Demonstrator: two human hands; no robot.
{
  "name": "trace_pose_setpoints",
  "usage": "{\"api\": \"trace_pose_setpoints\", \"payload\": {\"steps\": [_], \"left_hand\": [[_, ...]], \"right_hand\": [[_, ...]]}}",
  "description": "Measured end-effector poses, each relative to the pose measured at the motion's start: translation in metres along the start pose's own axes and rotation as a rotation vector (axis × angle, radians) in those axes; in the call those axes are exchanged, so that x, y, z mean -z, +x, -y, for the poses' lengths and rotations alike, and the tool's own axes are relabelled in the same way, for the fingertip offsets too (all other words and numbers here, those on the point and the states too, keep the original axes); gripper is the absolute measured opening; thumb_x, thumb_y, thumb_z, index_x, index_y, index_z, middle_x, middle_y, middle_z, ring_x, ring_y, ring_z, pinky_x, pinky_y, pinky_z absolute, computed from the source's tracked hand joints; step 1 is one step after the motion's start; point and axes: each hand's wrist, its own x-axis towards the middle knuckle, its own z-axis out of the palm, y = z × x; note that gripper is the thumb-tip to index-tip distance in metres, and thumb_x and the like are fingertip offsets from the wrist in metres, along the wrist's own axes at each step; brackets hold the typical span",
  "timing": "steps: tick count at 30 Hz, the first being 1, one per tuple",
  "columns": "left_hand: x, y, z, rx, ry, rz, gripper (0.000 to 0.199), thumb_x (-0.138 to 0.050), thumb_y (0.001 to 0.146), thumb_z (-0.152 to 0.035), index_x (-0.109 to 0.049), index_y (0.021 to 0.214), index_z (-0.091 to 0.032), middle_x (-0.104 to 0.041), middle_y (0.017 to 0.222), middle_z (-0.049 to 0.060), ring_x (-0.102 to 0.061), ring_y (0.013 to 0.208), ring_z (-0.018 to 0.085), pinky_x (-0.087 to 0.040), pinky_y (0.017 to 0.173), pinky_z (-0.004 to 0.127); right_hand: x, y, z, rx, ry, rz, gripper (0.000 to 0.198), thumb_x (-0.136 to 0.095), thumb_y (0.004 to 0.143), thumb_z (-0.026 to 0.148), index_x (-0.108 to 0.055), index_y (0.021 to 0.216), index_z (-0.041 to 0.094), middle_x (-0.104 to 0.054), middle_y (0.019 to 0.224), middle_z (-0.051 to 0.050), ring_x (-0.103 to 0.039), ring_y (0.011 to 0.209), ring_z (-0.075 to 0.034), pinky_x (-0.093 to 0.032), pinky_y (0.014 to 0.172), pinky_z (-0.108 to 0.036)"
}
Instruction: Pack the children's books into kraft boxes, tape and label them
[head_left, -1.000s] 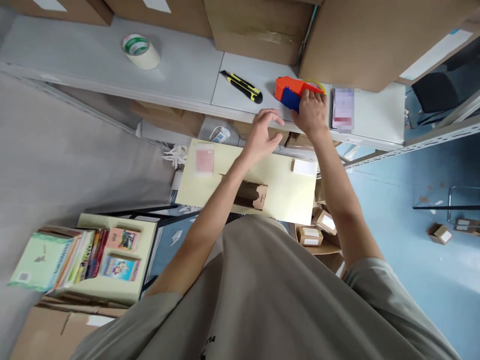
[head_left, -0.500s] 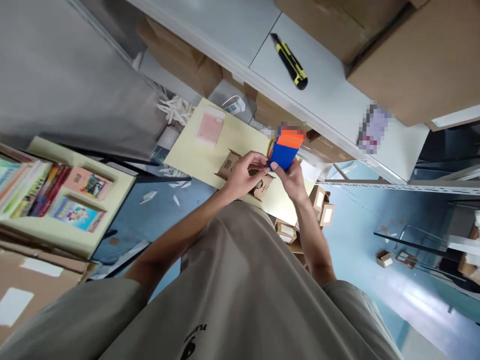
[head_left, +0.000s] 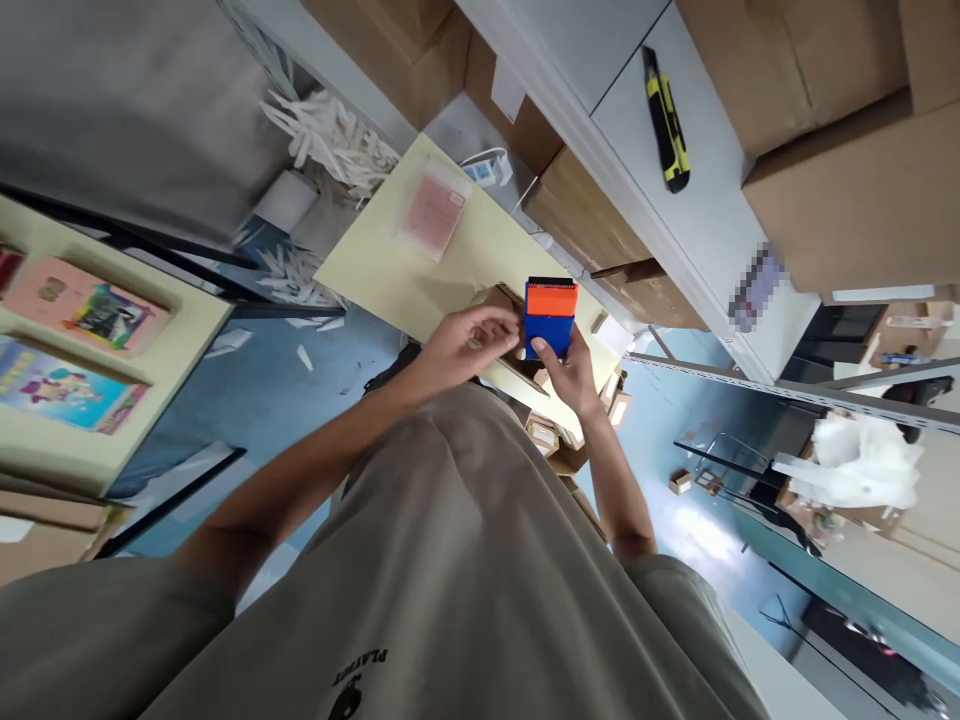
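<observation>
My right hand [head_left: 571, 378] grips a small blue and orange notepad [head_left: 549, 334], thumb lying on its blue front and fingers behind it. The pad's upper edge shows a black, toothed strip like a spiral binding. Just to the left, my left hand [head_left: 474, 345] is apart from the pad, its fingers bent and parted from the thumb, with nothing visible in it. Behind both hands an open brown cardboard box [head_left: 504, 296] lies on the pale yellow table [head_left: 382, 235], partly hidden by them.
A pinkish packet [head_left: 433, 210] lies on the table's far part. On the grey shelf [head_left: 622, 110] at upper right rests a yellow and black box cutter [head_left: 665, 125]. Large cartons [head_left: 847, 180] stand beside it. Books [head_left: 71, 385] lie on another table at left.
My left hand has come away from the notepad, leaving it in my right hand alone. The pad has turned more upright. The camera view has swung and shifted.
</observation>
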Motion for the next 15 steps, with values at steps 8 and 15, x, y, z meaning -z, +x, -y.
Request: {"api": "trace_pose_setpoints", "payload": {"steps": [8,15], "left_hand": [[0.062,0.035,-0.012,0.184,-0.262,0.133,0.082,-0.096,0.076,-0.092,-0.092,0.113,-0.019,-0.089,0.11,0.013,-0.083,0.106,0.031,-0.067,0.094,0.042],[0.07,0.044,0.002,0.211,-0.33,0.184,0.07,-0.101,0.076,-0.084,-0.087,0.095,-0.018,-0.086,0.097,0.01,-0.082,0.102,0.027,-0.067,0.094,0.041]], "right_hand": [[0.016,-0.008,0.043,-0.022,-0.287,0.251,0.076,-0.072,0.096,0.099,-0.065,0.119,0.027,-0.076,0.103,-0.007,-0.068,0.09,-0.028,-0.061,0.082,-0.044],[0.008,-0.008,0.072,-0.096,-0.406,0.337,0.071,-0.07,0.099,0.095,-0.067,0.118,0.026,-0.075,0.094,-0.005,-0.066,0.084,-0.027,-0.055,0.075,-0.041]]}}
